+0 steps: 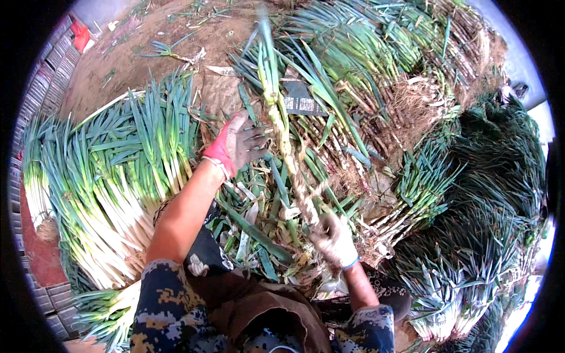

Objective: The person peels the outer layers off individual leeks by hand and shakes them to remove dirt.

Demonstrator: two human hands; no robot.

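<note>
A long green onion (281, 132) with dry, yellowed outer leaves reaches away from me over the middle of the scene. My right hand (334, 241), in a pale dirty work glove, is closed around its root end. Its leafy tip is blurred at the top. Just left of the stalk, my left hand (240, 142) wears a red and grey glove and has its fingers spread, holding nothing. Whether its fingertips touch the stalk I cannot tell. Beneath both hands lies a heap of stripped leaves and peelings (259, 226).
Cleaned green onions (112, 212) with white stems are stacked at my left. Uncleaned ones with brown roots (382, 106) lie far right. Dark green bundles (471, 200) fill the right side. A few loose leaves (170, 52) lie on the dirt floor (112, 76).
</note>
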